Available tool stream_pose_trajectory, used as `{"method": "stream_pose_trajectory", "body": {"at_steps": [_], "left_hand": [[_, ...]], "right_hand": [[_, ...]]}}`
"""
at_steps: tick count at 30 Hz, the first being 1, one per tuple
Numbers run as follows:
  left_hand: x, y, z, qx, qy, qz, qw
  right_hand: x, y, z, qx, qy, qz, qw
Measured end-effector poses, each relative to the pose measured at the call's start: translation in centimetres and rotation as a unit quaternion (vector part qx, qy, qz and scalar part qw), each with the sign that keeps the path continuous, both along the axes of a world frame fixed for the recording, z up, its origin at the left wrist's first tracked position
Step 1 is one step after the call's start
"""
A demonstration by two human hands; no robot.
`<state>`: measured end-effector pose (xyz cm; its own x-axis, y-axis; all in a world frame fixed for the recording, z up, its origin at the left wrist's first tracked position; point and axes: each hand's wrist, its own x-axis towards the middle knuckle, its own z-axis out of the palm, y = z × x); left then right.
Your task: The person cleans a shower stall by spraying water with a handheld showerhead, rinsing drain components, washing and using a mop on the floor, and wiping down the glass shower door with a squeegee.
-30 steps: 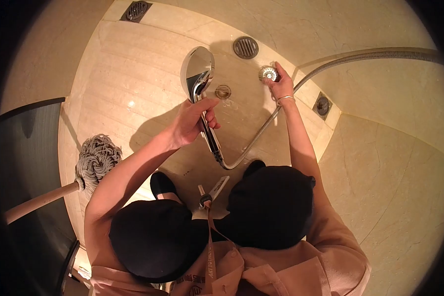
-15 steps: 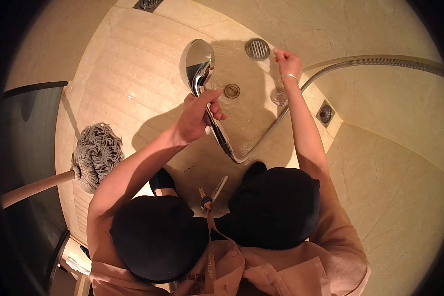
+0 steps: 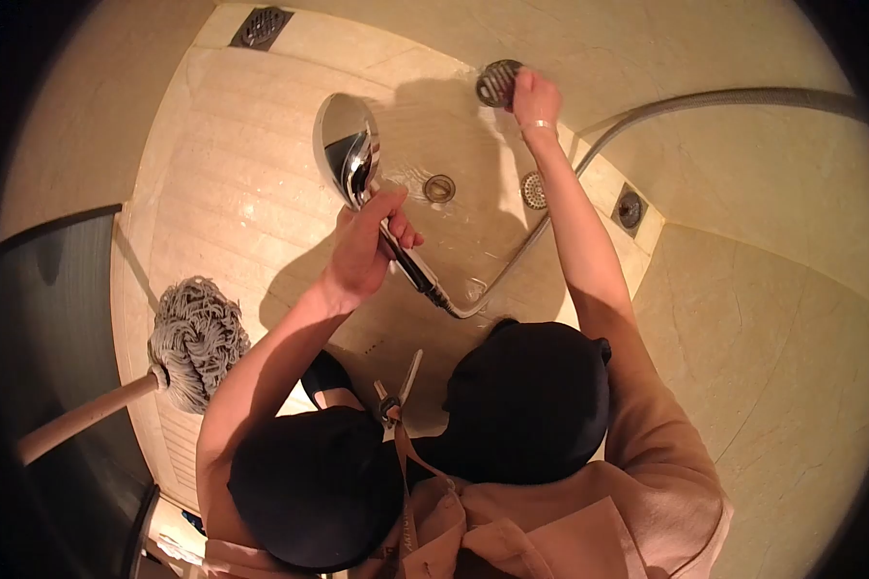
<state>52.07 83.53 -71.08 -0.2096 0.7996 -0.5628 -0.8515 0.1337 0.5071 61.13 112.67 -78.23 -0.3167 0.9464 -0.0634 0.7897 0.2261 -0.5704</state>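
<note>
I am viewing: left hand (image 3: 365,243), clasping a glossy chrome handheld shower head (image 3: 342,145), left of centre in the frame; right hand (image 3: 538,99), meeting the right edge of a round, dark, slotted metal drain cover (image 3: 497,85), top centre; whether gripping, I cannot tell.

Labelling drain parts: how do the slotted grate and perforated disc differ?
The slotted grate has parallel slots; the perforated disc has small round holes. The slotted grate looks darker; the perforated disc looks paler. The right hand is at the slotted grate's edge; the perforated disc lies on the floor, untouched. Both are round.
</note>
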Motion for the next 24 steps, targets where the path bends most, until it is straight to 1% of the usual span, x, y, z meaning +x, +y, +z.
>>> {"method": "stream_pose_trajectory", "body": {"at_steps": [2, 3, 5, 8, 9, 10, 12, 13, 14, 16, 19, 22, 24], "left_hand": [[-0.3, 0.4, 0.0, 0.005, -0.003, 0.003, 1.0], [-0.5, 0.5, -0.2, 0.003, -0.004, -0.003, 1.0], [-0.7, 0.8, -0.6, 0.003, -0.005, -0.013, 1.0], [-0.8, 0.8, -0.8, -0.001, -0.004, -0.013, 1.0], [-0.9, 0.9, -0.8, -0.004, -0.005, -0.014, 1.0], [-1.0, 0.8, -0.9, -0.008, -0.006, -0.014, 1.0], [-1.0, 0.5, -1.2, -0.019, -0.016, -0.01, 1.0], [-1.0, 0.5, -1.4, -0.023, -0.022, -0.008, 0.999], [-1.0, 0.6, -1.5, -0.026, -0.029, -0.006, 0.999], [-1.1, 0.6, -1.4, -0.022, -0.036, -0.004, 0.999], [-1.0, 0.7, -1.2, -0.023, -0.036, -0.014, 0.999], [-1.0, 0.7, -1.4, -0.019, -0.039, -0.052, 0.998], [-1.0, 0.6, -1.0, 0.002, -0.03, -0.089, 0.996]], "right_hand": [[1.9, -3.6, -0.5, 0.117, 0.018, 0.091, 0.989], [2.7, -4.8, -0.9, 0.179, 0.029, 0.132, 0.975], [3.8, -6.3, -3.8, 0.214, 0.078, 0.187, 0.956], [4.8, -7.7, -5.3, 0.225, 0.084, 0.232, 0.943], [4.6, -8.2, -4.6, 0.224, 0.076, 0.243, 0.941], [4.0, -8.6, -3.6, 0.231, 0.044, 0.19, 0.953], [2.7, -8.4, -3.8, 0.162, 0.096, 0.15, 0.971], [2.3, -7.9, -3.7, 0.129, 0.092, 0.144, 0.977], [2.0, -7.4, -3.6, 0.096, 0.088, 0.136, 0.982], [1.6, -6.3, -3.1, 0.029, 0.019, 0.152, 0.988], [1.3, -4.8, -2.4, -0.019, 0.059, 0.238, 0.969], [0.7, -4.0, -2.3, -0.08, 0.041, 0.417, 0.905], [0.2, -3.1, -1.7, 0.011, 0.032, 0.359, 0.933]]}}
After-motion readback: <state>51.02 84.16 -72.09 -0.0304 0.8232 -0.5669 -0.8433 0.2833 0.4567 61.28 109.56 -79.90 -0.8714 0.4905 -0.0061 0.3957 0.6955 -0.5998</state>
